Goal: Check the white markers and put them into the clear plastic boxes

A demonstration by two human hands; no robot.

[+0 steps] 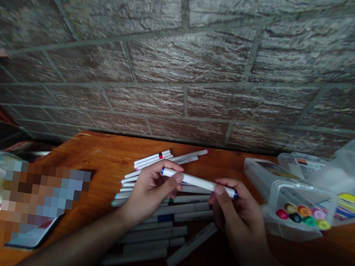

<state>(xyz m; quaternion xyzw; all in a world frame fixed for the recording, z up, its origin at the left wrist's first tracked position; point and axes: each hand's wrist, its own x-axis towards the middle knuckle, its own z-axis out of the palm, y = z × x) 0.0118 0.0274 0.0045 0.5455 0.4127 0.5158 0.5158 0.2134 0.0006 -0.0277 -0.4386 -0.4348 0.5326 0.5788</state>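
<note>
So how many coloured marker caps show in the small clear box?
7, in the clear box right of the right hand: red, black, green, yellow in front; olive, orange, pink behind. Others may be hidden.

both hands (151, 189) (235, 210) hold one white marker (198, 182).

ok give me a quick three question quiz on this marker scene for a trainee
1. True or false: the left hand and right hand both grip one white marker with blue ends.
2. Where is the clear plastic box of coloured-capped markers? A left of the hands, B right of the hands, C in the left hand.
3. Fill in: the pile of white markers lies on an orange-brown wooden ____.
Key: 1 true; 2 B; 3 table.
</note>
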